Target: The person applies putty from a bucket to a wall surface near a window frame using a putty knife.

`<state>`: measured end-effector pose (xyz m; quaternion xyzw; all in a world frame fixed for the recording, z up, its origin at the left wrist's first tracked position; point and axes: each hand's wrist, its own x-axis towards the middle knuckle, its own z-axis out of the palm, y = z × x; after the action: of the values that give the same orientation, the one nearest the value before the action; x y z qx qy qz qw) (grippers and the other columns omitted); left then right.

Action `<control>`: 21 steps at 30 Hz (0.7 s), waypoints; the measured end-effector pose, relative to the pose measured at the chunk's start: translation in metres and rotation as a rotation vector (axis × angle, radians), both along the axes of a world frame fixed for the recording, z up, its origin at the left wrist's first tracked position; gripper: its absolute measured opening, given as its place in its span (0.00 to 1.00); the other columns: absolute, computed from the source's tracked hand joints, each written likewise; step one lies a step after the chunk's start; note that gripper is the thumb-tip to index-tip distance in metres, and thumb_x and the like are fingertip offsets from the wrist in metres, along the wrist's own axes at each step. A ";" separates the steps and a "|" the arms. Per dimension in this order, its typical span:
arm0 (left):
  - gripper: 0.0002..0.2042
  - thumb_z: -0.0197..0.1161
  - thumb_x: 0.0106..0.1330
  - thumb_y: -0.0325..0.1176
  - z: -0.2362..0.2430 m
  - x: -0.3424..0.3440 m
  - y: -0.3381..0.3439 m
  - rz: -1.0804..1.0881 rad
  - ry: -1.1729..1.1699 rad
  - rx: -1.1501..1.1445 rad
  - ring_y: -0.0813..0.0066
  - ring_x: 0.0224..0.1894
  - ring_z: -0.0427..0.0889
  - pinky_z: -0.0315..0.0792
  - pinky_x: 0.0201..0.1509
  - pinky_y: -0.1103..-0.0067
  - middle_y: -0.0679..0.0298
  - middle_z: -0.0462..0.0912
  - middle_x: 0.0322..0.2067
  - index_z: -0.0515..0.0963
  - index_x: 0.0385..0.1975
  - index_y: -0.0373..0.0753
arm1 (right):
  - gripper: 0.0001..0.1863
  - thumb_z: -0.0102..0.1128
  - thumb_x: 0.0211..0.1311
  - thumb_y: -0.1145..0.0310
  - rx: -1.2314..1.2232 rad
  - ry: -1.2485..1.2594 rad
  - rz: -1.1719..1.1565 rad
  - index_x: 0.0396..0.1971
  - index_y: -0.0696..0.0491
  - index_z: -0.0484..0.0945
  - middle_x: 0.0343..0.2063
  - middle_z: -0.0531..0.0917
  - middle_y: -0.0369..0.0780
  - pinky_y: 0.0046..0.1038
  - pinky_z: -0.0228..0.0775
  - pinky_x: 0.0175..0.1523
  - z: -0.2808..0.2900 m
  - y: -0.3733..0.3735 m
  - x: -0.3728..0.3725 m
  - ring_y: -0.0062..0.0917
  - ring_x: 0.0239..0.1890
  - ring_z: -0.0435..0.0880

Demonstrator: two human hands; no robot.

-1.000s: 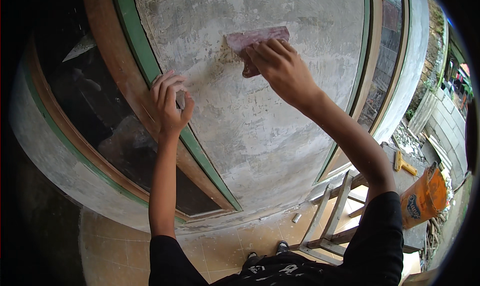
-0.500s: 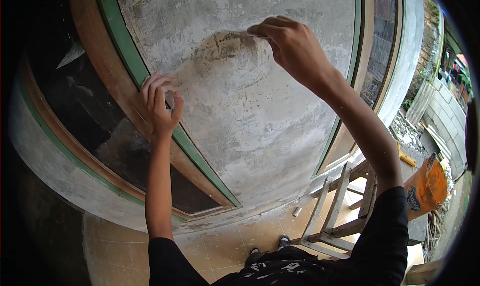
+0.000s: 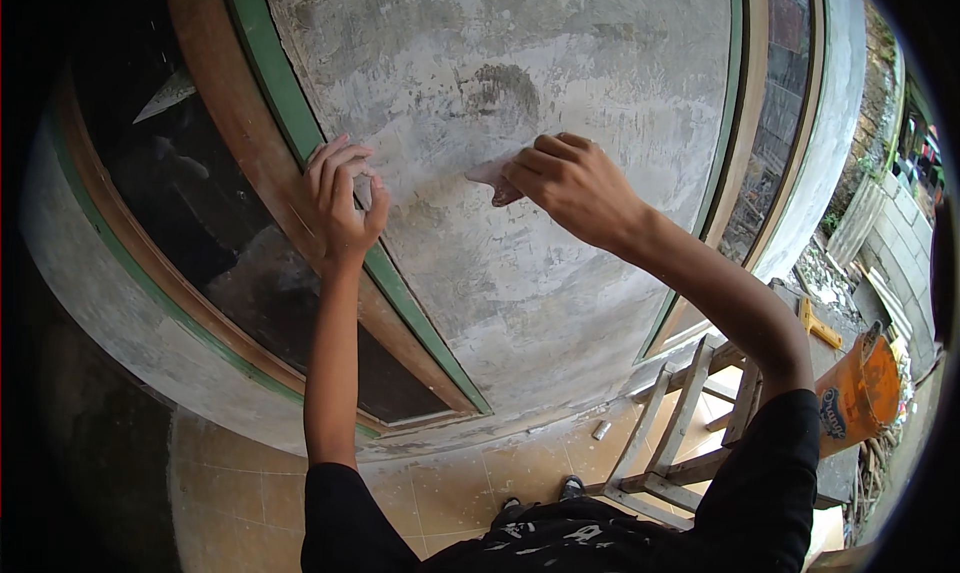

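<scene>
My right hand (image 3: 572, 185) is closed on a thin, flat scraper (image 3: 490, 181), its pale edge against or very near the grey plastered wall (image 3: 560, 293). Reddish-brown shows on the lower part of the scraper, and my fingers cover the rest. Up at the left, beside the green window trim (image 3: 408, 298), my left hand (image 3: 345, 198) is raised with curled fingers and the thumb bent toward them. Something pale grey shows between them, too hidden to name. A dark damp-looking patch (image 3: 505, 91) marks the wall above the scraper.
A brown-framed dark window (image 3: 215, 263) lies at left, another window (image 3: 768, 123) at right. Lower right stand a wooden trestle (image 3: 655, 453) and an orange bucket (image 3: 858, 391), with a yellow-handled tool (image 3: 820, 325) nearby. A small pale cylinder (image 3: 601, 430) lies on the tiled floor.
My right hand has moved down the wall, and the scraper now shows below its fingers. The wet brownish patch is now smoothed and greyer. The view has shifted slightly.
</scene>
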<state>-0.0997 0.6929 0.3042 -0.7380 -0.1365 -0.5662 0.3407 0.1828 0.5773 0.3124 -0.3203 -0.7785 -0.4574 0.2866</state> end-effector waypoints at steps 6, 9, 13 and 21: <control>0.06 0.55 0.62 0.32 -0.003 0.001 0.003 0.007 0.031 0.027 0.51 0.57 0.72 0.61 0.64 0.56 0.57 0.79 0.44 0.71 0.32 0.35 | 0.13 0.55 0.59 0.85 -0.410 0.205 -0.093 0.37 0.54 0.85 0.36 0.88 0.40 0.28 0.81 0.38 0.028 0.021 0.015 0.27 0.33 0.87; 0.05 0.57 0.60 0.32 -0.005 -0.003 0.006 0.011 0.016 0.025 0.54 0.57 0.72 0.61 0.63 0.56 0.60 0.80 0.43 0.72 0.30 0.38 | 0.11 0.55 0.58 0.82 -0.272 0.208 -0.140 0.34 0.53 0.85 0.30 0.87 0.42 0.31 0.80 0.34 0.068 0.025 0.004 0.31 0.28 0.87; 0.05 0.57 0.59 0.31 -0.004 0.001 0.004 0.016 0.015 0.008 0.53 0.57 0.72 0.61 0.63 0.56 0.59 0.80 0.43 0.72 0.30 0.38 | 0.05 0.59 0.59 0.74 0.315 0.214 0.068 0.31 0.51 0.85 0.30 0.86 0.38 0.30 0.80 0.37 0.090 0.024 -0.001 0.30 0.34 0.86; 0.04 0.57 0.58 0.30 -0.002 0.002 0.002 0.033 0.013 0.022 0.53 0.56 0.73 0.62 0.63 0.57 0.60 0.80 0.42 0.71 0.30 0.38 | 0.16 0.64 0.57 0.66 0.158 0.004 -0.157 0.47 0.50 0.81 0.42 0.83 0.34 0.28 0.79 0.50 0.030 0.017 -0.001 0.23 0.45 0.82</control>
<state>-0.0980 0.6944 0.3019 -0.7355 -0.1402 -0.5573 0.3589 0.1822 0.5939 0.3424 -0.3574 -0.7120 -0.5378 0.2757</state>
